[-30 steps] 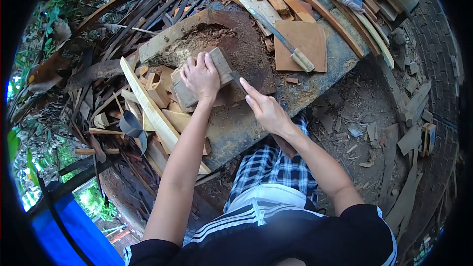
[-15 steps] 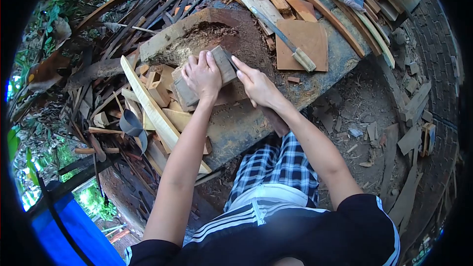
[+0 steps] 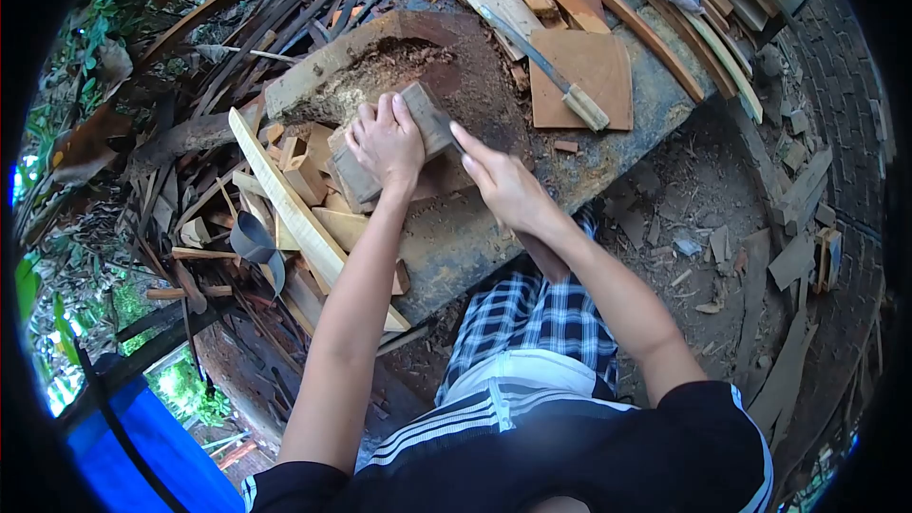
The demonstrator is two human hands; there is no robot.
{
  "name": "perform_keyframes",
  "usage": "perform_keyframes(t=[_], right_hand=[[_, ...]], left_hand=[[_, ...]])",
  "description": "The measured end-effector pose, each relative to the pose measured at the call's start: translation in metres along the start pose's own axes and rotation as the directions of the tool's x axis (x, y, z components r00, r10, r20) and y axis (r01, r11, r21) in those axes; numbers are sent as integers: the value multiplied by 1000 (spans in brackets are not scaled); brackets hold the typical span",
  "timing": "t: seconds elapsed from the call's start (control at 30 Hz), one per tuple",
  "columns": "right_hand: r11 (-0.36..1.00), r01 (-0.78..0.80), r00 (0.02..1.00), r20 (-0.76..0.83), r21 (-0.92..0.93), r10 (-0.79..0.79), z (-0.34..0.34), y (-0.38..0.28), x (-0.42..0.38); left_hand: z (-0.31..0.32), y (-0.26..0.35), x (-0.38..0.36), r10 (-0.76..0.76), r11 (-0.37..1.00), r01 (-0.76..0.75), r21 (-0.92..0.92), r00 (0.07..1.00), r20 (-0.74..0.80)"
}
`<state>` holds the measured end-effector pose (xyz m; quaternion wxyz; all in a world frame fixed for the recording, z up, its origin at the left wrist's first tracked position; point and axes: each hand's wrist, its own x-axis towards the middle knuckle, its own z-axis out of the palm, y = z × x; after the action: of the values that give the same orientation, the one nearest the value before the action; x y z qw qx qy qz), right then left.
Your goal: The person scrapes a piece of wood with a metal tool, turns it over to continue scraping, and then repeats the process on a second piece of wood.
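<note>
My left hand (image 3: 388,144) is closed over a rectangular wooden block (image 3: 429,119), which is tilted against another piece of wood at the hollowed timber. My right hand (image 3: 503,182) grips a long-handled knife (image 3: 543,256). The knife's brown handle runs back under my right forearm, and a short dark stretch of blade shows near the block's right end. Most of the blade is hidden by my fingers. Wood shavings lie in the hollow of the big worn timber (image 3: 480,66) just beyond my hands.
A second knife with a pale handle (image 3: 584,107) lies over a square brown board (image 3: 608,62) on the right. Long strips of wood (image 3: 655,38) are stacked behind it. At left are a pale plank (image 3: 285,204), small offcuts (image 3: 306,179) and a dark curved strip (image 3: 253,239).
My right hand has drawn back toward my body and slightly right with the knife, away from the block's end. My left hand and the block keep nearly the same position.
</note>
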<state>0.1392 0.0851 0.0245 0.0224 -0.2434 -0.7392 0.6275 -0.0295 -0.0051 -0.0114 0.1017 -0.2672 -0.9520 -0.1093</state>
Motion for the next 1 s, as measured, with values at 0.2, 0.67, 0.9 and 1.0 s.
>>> perform_keyframes(t=[0.2,0.67,0.9,1.0], right_hand=[[999,-30,999,44,-10,31,-3,1,5],[987,162,984,-74,-13,-162,5,18,14],[985,112,992,-46,-132,-119,-3,6,17],[990,-11,1000,12,-140,13,-4,14,-7]], left_hand=[[0,3,3,-27,1000,28,13,999,-33],[-3,2,3,-47,999,46,14,999,26],[0,2,4,-61,998,60,27,997,41],[0,1,0,-46,999,47,19,999,-14]])
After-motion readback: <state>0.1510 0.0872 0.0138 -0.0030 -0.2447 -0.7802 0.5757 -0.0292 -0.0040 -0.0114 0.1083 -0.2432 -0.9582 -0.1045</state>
